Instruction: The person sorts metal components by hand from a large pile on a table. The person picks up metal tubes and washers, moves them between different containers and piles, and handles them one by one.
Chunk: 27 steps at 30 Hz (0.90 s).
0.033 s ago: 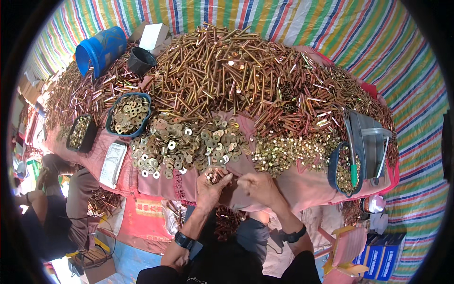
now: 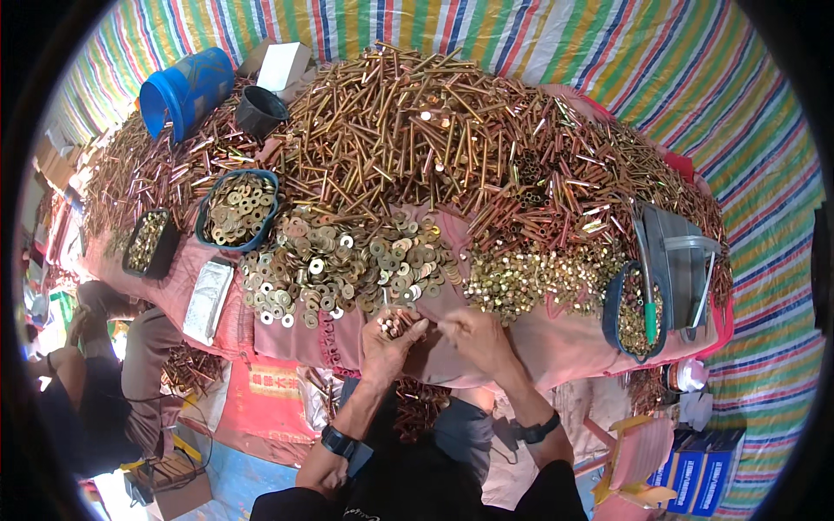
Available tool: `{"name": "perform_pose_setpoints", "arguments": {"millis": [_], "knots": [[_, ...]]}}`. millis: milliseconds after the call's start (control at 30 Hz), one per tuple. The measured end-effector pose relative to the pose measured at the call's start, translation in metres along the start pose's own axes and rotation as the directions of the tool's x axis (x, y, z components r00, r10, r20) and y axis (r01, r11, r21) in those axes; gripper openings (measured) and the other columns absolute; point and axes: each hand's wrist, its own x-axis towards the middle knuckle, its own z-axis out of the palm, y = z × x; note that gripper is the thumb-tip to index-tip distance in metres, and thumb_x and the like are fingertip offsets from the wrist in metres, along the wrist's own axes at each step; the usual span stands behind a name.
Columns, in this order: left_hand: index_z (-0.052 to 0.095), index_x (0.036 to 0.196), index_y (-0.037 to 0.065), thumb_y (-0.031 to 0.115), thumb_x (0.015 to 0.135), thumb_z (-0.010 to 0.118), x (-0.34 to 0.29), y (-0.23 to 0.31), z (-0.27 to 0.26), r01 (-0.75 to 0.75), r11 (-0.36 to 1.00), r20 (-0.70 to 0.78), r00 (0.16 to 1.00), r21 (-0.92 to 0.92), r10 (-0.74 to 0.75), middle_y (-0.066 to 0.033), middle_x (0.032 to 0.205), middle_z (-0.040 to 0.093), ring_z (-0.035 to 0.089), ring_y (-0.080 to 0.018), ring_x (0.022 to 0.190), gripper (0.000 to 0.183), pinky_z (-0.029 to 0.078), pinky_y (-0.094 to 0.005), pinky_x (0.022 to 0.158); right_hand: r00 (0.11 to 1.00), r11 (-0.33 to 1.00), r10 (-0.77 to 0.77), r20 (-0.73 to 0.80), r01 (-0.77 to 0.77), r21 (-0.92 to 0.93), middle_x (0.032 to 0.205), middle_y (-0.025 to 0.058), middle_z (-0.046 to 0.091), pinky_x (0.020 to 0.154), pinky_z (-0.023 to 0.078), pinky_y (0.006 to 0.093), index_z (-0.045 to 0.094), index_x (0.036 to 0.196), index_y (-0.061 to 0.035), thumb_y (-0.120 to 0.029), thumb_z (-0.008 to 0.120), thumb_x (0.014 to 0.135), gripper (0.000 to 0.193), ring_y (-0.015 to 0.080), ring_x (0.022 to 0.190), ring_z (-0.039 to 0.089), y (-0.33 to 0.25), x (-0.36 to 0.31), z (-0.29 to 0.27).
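Note:
My left hand (image 2: 387,352) is closed around a bundle of copper-coloured bolts (image 2: 396,323), their ends showing above the fingers. Just to the right, my right hand (image 2: 473,337) has its fingers curled in, slightly blurred; whatever they pinch is too small to make out. A gap separates the two hands at the near edge of the cloth-covered work surface (image 2: 347,347). Beyond my left hand spreads a heap of flat washers (image 2: 339,260). Small brass-coloured nuts (image 2: 530,282) lie beyond my right hand. Behind both rises a large pile of long bolts and tubular sleeves (image 2: 417,139).
A blue tub of washers (image 2: 239,208), a dark tray of nuts (image 2: 149,245) and a silvery packet (image 2: 208,300) stand left. At right are a blue tub with a green marker (image 2: 650,321) and a grey dustpan-like container (image 2: 686,252). A blue bucket (image 2: 182,95) lies back left; another person's leg (image 2: 152,373) shows left.
My right hand has shifted very slightly, its fingers blurring with motion. My left hand keeps its hold on the bolts, and everything else looks the same.

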Motion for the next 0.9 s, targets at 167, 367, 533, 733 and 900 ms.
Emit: {"name": "perform_pose_setpoints", "arguments": {"millis": [167,367,533,733,900], "knots": [[0.07,0.103,0.0,-0.008,0.09,0.079,-0.007,-0.006,0.009,-0.126,0.991,-0.042,0.991,0.035,0.127,-0.0013,0.091,0.07,0.067,-0.0089,0.079,0.017,0.055,-0.0239,0.072,0.952,0.941,-0.217,-0.216,0.144,-0.307,0.093,0.0193,0.07,0.074,0.055,0.0464,0.072,0.106,-0.0013,-0.015,0.075,0.093,0.02,0.0407,0.084,0.07,0.002,0.044,0.015],[0.068,0.108,-0.001,-0.008,0.089,0.079,-0.001,-0.017,0.015,-0.169,0.982,-0.053,0.985,-0.083,0.165,-0.0009,0.099,0.07,0.065,-0.007,0.085,0.023,0.055,-0.0235,0.077,0.934,0.896,-0.312,-0.172,0.229,-0.381,0.095,0.0191,0.07,0.076,0.054,0.0487,0.07,0.113,-0.0032,-0.013,0.079,0.089,0.027,0.0429,0.084,0.069,0.011,0.053,0.014],[0.068,0.111,0.0,-0.007,0.087,0.081,0.005,-0.029,0.018,-0.092,0.995,0.001,0.996,-0.041,0.092,-0.0009,0.099,0.07,0.065,-0.0076,0.088,0.028,0.055,-0.0237,0.079,0.957,0.988,-0.138,-0.255,0.15,0.026,0.078,0.0115,0.07,0.06,0.055,0.0362,0.07,0.109,-0.0026,-0.011,0.079,0.092,0.021,0.026,0.064,0.068,0.016,0.058,0.013],[0.069,0.108,0.0,-0.006,0.088,0.081,0.004,-0.031,0.02,-0.114,0.993,-0.006,0.993,0.043,0.115,-0.0006,0.099,0.07,0.065,-0.0084,0.089,0.025,0.054,-0.0246,0.081,0.978,0.606,0.189,0.085,-0.184,0.774,0.077,0.0049,0.071,0.049,0.049,0.0212,0.068,0.107,-0.0004,-0.01,0.075,0.099,0.014,0.0085,0.059,0.065,0.004,0.026,-0.024],[0.066,0.107,0.001,-0.009,0.087,0.078,0.001,-0.03,0.018,-0.126,0.991,-0.006,0.992,-0.055,0.125,0.0005,0.096,0.069,0.063,-0.0077,0.087,0.025,0.053,-0.0244,0.079,0.988,0.785,0.132,0.081,-0.154,0.6,0.082,0.007,0.072,0.056,0.056,0.0245,0.067,0.109,0.0033,-0.017,0.073,0.101,0.023,0.0113,0.065,0.068,-0.02,0.016,-0.014]]}}
